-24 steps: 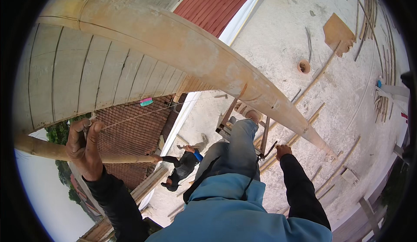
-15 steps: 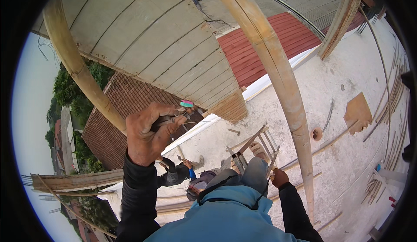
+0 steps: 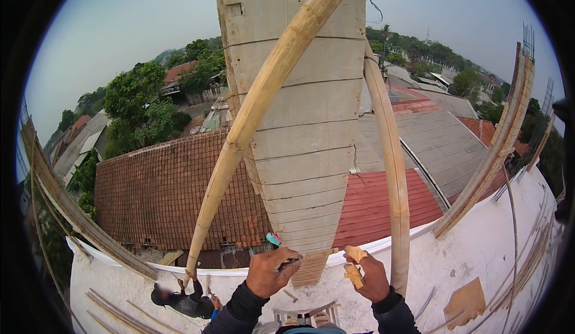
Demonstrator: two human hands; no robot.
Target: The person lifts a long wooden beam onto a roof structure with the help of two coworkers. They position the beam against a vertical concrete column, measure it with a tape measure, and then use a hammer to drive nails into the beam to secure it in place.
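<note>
Pinches a small dark piece [image 3: 287, 264] (too blurred to identify) in the left hand [image 3: 269, 273]. Holds the right hand [image 3: 372, 278] near, half-curled, thumb parted from forefinger, both in ragged tan coverings [image 3: 356, 254]. Faces grey, dark-banded column formwork [image 3: 317, 112], crossed by a smooth, jointed bamboo pole [image 3: 239, 136] cropped above. Partly hides a second pole [image 3: 393, 166] low down.

Pinched in the fingers of the left hand [image 3: 271, 273], a small greyish piece [image 3: 300, 257] shows only its tip, too little to identify; across a gap, pale tan wrapping [image 3: 356, 254], uneven at its edges, covers fingers of the right hand [image 3: 372, 278].
</note>
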